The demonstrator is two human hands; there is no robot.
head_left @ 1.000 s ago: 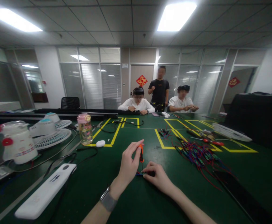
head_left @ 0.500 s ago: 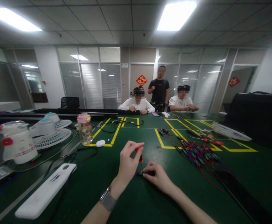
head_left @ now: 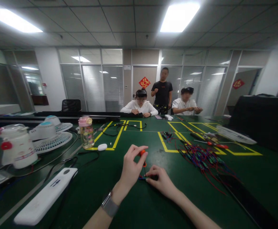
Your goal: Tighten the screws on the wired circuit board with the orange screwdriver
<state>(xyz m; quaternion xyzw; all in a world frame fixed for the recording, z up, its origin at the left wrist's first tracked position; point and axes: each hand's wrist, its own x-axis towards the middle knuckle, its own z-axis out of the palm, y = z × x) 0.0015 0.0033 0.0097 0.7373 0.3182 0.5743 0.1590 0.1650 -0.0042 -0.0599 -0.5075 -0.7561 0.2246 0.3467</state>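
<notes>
My left hand point(head_left: 131, 168) is closed around the orange handle of a small screwdriver point(head_left: 142, 154), held upright with its tip down on a small dark part point(head_left: 149, 177). My right hand point(head_left: 161, 182) pinches that small part, with short blue and red wires, against the green table point(head_left: 139, 206). A watch sits on my left wrist. The two hands are almost touching, a little in front of me at the table's middle.
A heap of red and blue wired parts point(head_left: 201, 157) lies to the right, with a red-handled screwdriver point(head_left: 216, 145) beyond. At left: a white flat device point(head_left: 47, 194), fan parts point(head_left: 52, 135), a white jug point(head_left: 16, 146), a pink-capped bottle point(head_left: 86, 132). Three people are at the far end.
My left fingers have shifted round the screwdriver handle, as if turning it. The right hand and the small part have stayed put.
</notes>
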